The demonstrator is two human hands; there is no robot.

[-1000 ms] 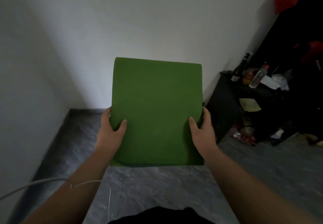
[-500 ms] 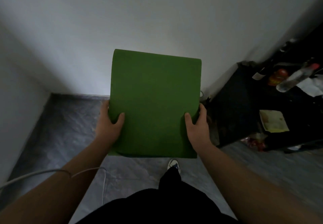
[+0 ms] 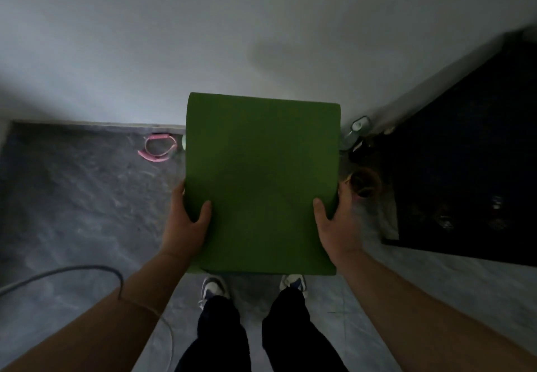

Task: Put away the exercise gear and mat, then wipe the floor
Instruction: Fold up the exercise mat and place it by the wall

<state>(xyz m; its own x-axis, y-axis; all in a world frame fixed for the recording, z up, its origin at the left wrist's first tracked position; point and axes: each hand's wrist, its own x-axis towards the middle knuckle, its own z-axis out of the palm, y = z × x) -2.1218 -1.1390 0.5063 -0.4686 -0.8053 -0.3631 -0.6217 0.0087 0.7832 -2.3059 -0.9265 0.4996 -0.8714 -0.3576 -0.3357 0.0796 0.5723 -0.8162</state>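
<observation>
A folded green exercise mat is held up in front of me, above the grey floor. My left hand grips its left edge, thumb on the front face. At the opposite edge my right hand grips the mat the same way. A pink resistance band lies on the floor by the wall, left of the mat. Most of what lies behind the mat is hidden.
A white wall stands straight ahead. A black cabinet fills the right side, with a bottle and a brown round object at its foot. A grey cable hangs at the left. My shoes show below the mat.
The view has tilted down toward the floor, so my legs, shoes and the pink band have come into sight. Both hands keep the same hold on the mat.
</observation>
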